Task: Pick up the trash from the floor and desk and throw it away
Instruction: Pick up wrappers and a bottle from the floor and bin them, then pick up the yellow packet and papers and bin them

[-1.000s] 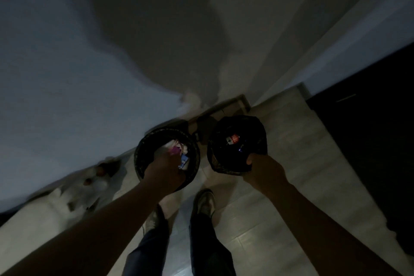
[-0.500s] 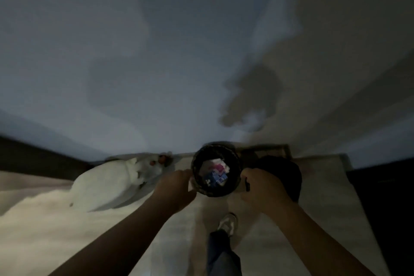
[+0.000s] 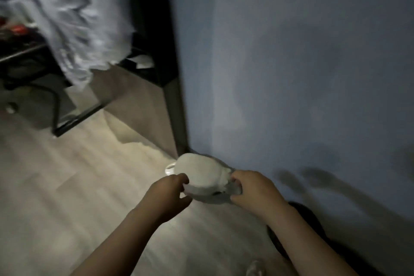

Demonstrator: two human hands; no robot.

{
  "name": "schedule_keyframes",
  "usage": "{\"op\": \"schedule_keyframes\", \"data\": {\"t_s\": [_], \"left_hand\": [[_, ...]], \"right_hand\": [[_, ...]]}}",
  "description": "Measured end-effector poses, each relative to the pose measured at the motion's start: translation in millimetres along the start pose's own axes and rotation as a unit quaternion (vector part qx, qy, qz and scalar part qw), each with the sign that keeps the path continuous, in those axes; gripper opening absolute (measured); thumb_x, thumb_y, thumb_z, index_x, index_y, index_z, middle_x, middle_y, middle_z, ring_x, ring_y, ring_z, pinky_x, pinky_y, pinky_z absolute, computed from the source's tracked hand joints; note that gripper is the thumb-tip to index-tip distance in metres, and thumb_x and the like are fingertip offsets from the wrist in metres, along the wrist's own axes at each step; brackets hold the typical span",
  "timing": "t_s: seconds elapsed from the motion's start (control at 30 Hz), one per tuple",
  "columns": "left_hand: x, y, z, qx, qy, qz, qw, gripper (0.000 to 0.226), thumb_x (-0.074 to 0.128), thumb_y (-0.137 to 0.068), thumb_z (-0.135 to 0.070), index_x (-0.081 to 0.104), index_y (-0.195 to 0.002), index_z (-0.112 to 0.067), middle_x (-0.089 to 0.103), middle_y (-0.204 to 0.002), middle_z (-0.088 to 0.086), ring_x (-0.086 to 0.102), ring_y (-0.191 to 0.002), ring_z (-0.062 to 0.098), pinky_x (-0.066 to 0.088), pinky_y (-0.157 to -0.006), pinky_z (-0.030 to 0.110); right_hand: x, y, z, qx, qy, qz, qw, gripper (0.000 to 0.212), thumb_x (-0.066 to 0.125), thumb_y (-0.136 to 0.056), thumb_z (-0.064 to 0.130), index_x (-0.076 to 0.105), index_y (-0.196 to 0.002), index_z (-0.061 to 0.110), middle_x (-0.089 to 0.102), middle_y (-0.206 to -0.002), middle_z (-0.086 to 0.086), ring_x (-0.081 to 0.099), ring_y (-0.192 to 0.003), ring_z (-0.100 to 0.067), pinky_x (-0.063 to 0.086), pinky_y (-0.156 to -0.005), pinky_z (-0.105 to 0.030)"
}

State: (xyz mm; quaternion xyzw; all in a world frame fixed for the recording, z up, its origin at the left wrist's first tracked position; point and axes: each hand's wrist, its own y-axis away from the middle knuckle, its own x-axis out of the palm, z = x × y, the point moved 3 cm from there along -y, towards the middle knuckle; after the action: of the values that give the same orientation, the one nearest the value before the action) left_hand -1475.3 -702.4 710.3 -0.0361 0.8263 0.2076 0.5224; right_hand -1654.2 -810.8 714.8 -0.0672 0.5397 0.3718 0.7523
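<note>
A white plastic bag (image 3: 201, 175) lies on the pale wooden floor (image 3: 78, 186) at the foot of the blue-grey wall. My left hand (image 3: 170, 195) has its fingers and thumb curled on the bag's left edge. On the right edge, my right hand (image 3: 253, 190) grips the crumpled plastic. A dark round bin (image 3: 300, 215) shows low on the right, mostly hidden behind my right forearm. The picture is dim and blurred, so the bag's contents cannot be made out.
The wall (image 3: 291, 74) rises close on the right. A black post (image 3: 177, 105) stands just behind the bag. Further left is a black desk frame (image 3: 56, 119) with a white cloth (image 3: 78, 18) hanging over it. A small white object (image 3: 170, 167) lies behind the bag.
My view has swung left from the two black bins to the white bag. Both hands have left the bins and now close on the bag's edges.
</note>
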Motion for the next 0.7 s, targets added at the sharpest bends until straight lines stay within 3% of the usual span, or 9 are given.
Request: {"op": "schedule_keyframes", "data": {"t_s": [0.13, 0.37, 0.53, 0.7], "left_hand": [[-50.4, 43.0, 79.4, -0.092, 0.040, -0.065, 0.993, 0.040, 0.060, -0.086, -0.040, 0.052, -0.123, -0.027, 0.062, -0.112, -0.010, 0.060, -0.099, 0.010, 0.046, -0.082, 0.022], [-99.2, 104.2, 181.2, -0.225, 0.098, -0.149, 0.958, 0.040, 0.059, -0.087, -0.039, 0.051, -0.124, -0.026, 0.062, -0.114, -0.010, 0.059, -0.100, 0.010, 0.047, -0.084, 0.024], [-130.5, 121.7, 238.3, -0.312, 0.116, -0.200, 0.921, 0.042, 0.059, -0.087, -0.039, 0.050, -0.125, -0.027, 0.060, -0.117, -0.009, 0.059, -0.099, 0.010, 0.045, -0.080, 0.021], [-174.8, 118.0, 280.1, -0.389, 0.115, -0.262, 0.876, 0.042, 0.059, -0.087, -0.041, 0.050, -0.125, -0.027, 0.060, -0.117, -0.009, 0.058, -0.101, 0.011, 0.047, -0.082, 0.024]], "right_hand": [[-0.2, -35.2, 110.4, -0.097, 0.031, -0.004, 0.995, 0.048, 0.063, -0.076, 0.031, 0.055, -0.124, 0.029, 0.059, -0.123, 0.004, 0.057, -0.110, -0.019, 0.046, -0.091, -0.029], [22.8, -85.2, 263.0, -0.261, 0.087, 0.035, 0.961, 0.038, 0.064, -0.076, 0.028, 0.058, -0.113, 0.025, 0.060, -0.102, 0.005, 0.053, -0.086, -0.016, 0.037, -0.066, -0.025], [38.0, -130.1, 348.4, -0.354, 0.120, 0.077, 0.924, 0.045, 0.063, -0.078, 0.029, 0.056, -0.122, 0.026, 0.061, -0.115, 0.006, 0.057, -0.103, -0.014, 0.046, -0.081, -0.026], [29.5, -180.1, 426.9, -0.438, 0.126, 0.081, 0.887, 0.043, 0.062, -0.079, 0.031, 0.055, -0.122, 0.028, 0.060, -0.117, 0.008, 0.055, -0.106, -0.012, 0.042, -0.079, -0.024]]}}
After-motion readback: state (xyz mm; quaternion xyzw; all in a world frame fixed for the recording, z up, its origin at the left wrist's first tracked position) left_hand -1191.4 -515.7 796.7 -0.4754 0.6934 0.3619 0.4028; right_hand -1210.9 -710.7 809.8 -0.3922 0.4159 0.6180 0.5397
